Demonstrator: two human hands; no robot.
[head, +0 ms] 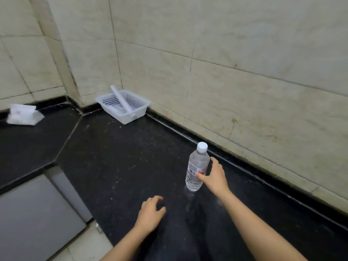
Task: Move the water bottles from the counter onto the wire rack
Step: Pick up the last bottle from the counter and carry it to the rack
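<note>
Nearest the camera, the left hand (150,211) is hovering palm down low over the dark speckled table (116,157), its fingers loosely curled and spread, holding nothing. A little farther on, the right hand (213,176) is reaching to the clear water bottle (197,167), which is standing upright on the table near the raised back edge below the tiled wall (244,63). The hand is half open, cupping the bottle's right side: the thumb is lying against the labelled middle and the fingers are curving round behind, though whether the grip is fully closing cannot be told. The bottle's white cap is on. Farther back, in the corner, a white perforated basket (135,112) is sitting with a white roll leaning in it, and a crumpled white packet (24,114) is lying well off to the left.
</note>
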